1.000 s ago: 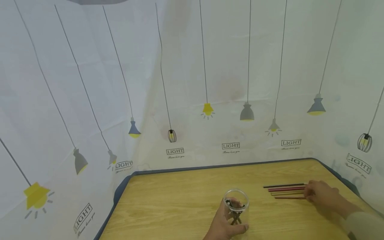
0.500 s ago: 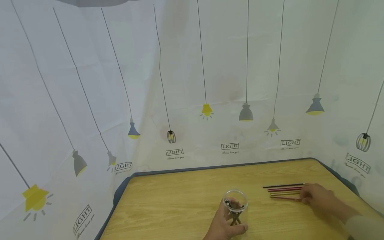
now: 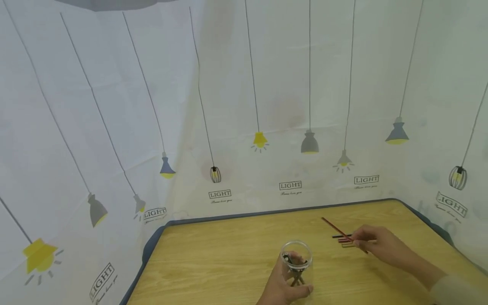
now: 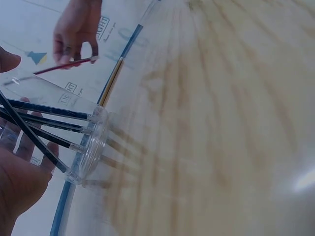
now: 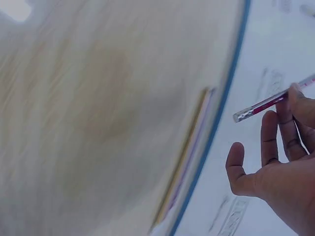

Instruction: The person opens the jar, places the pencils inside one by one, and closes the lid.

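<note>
Fingers (image 5: 289, 132) of the right hand (image 3: 382, 245) pinch a slanted red stick (image 3: 337, 229).

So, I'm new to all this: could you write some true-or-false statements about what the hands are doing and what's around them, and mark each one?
1. The left hand grips a clear cup. True.
2. The cup is empty. False: several dark sticks are inside it.
3. The right hand pinches a red stick. True.
4. More sticks lie on the table. True.
5. Flowers are printed all around. False: the backdrop shows hanging lamps.
</note>
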The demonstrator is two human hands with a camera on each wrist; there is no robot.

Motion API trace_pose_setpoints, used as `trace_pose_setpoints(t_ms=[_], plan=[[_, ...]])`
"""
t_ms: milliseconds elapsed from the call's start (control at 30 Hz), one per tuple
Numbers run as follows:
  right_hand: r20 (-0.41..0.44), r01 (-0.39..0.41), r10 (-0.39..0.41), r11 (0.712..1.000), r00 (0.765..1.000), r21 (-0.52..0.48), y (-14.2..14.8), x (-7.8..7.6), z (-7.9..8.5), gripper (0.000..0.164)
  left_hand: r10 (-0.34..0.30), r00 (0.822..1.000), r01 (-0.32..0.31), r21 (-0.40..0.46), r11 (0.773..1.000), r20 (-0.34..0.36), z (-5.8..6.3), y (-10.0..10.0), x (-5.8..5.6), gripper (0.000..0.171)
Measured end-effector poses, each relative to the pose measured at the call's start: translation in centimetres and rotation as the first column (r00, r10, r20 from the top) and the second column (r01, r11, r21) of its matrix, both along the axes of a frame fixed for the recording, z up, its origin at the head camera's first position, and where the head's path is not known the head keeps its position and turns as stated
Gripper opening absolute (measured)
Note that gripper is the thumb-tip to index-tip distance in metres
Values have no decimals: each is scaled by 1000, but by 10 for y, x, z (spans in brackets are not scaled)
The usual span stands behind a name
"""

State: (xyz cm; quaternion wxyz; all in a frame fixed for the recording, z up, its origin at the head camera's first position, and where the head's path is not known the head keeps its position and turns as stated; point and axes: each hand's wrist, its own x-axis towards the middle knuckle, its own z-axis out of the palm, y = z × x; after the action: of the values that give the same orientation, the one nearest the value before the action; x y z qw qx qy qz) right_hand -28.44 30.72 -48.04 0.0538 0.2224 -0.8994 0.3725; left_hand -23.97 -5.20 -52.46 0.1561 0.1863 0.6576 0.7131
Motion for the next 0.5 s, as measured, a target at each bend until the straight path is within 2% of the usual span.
trace_pose_setpoints(t_ms=[167, 400, 500], plan=[[79, -9, 20, 989, 997, -148, -30, 11, 27, 21, 2, 1000, -2, -4, 1000, 1, -1, 0, 0, 62], [195, -22, 97, 934, 976, -356, -64, 23, 59, 34, 9, 1000, -9, -31, 999, -8, -1, 0, 1, 59], [211, -13, 103, 921, 972, -390, -76, 29, 72, 33, 11, 1000, -11, -51, 999, -14, 0, 0, 1, 59]])
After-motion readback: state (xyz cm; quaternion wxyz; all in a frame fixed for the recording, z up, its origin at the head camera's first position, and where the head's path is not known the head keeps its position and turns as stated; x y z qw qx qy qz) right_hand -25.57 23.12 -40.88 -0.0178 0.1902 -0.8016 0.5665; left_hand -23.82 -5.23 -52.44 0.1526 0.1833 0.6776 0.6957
